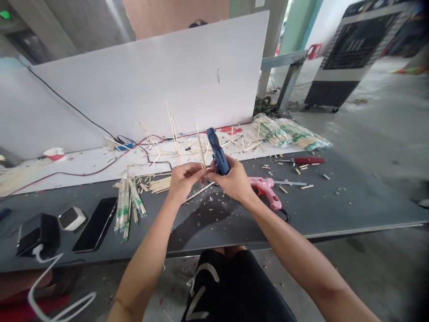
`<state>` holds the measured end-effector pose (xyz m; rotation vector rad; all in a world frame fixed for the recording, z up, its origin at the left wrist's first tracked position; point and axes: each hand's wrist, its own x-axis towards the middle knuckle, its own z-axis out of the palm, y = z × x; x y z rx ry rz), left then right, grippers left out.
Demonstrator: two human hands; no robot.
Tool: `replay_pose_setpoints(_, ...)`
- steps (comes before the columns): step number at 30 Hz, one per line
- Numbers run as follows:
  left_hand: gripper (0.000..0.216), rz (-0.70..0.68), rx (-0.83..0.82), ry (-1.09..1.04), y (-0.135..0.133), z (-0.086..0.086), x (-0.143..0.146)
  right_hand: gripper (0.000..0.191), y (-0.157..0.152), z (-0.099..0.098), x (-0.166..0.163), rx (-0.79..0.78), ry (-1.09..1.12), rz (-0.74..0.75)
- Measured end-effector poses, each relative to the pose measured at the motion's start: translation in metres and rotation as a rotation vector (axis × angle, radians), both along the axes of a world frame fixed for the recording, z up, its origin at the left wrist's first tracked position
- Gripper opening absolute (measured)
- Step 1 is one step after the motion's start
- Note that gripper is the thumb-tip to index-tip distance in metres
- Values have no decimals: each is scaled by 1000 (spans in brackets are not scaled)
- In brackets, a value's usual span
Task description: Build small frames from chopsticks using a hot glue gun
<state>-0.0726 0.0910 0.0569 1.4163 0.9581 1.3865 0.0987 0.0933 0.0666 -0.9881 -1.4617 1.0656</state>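
Note:
My right hand point(234, 181) is closed around the blue handles of a cutting plier point(217, 151) that points up and away over the grey table point(335, 205). My left hand point(182, 179) pinches a thin bamboo stick point(200, 191) at the tool's jaws. Both hands meet above the table's middle. Wood chips lie scattered under them. A stick frame point(174, 129) stands behind, in front of a white board point(150, 85).
A pink glue gun point(266, 190) lies just right of my right hand. Wrapped chopsticks point(129, 205), a phone point(97, 223) and a black box point(38, 232) lie at the left. Bagged sticks point(290, 132) and a red-handled knife point(306, 160) are at the right. Cables cross the back.

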Motion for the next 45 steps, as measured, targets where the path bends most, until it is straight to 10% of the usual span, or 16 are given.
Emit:
replay_pose_setpoints(14, 25, 3, -20, 100, -1, 6, -5, 20, 8, 2, 13, 50, 108, -181)
replay_pose_setpoints(22, 24, -80, -15, 79, 0, 3, -2, 33, 2, 4, 5, -57, 144, 107)
replay_pose_setpoints(45, 25, 194, 12, 119, 9, 1, -15, 20, 19, 5, 37, 56, 74, -392)
